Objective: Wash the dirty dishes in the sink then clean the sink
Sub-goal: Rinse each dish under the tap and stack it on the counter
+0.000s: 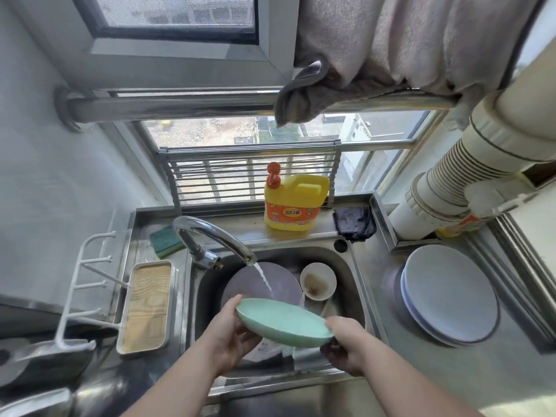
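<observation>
Both hands hold a green plate (282, 322) over the sink (355, 284), low in the middle of the frame. The left hand (231, 335) grips its left rim, thumb on the upper edge and fingers curled beneath. The right hand (346, 341) grips the right rim, fingers wrapped under it. The plate is tilted, its underside turned toward the camera, and its far edge sits under the stream from the tap (210, 236).

Behind the plate, in the basin, lie a purple plate (270, 281) and, to its right, a small white bowl (318, 281) with brown residue.

On the ledge above the sink stand a yellow detergent bottle (293, 203), a green sponge (164, 240) to the left of the tap and a dark cloth (355, 221) to the right. At the right of the frame a stack of pale plates (451, 294) rests on the counter. At the left sits a tray with a wooden insert (147, 305), next to a white wire rack (81, 284).
</observation>
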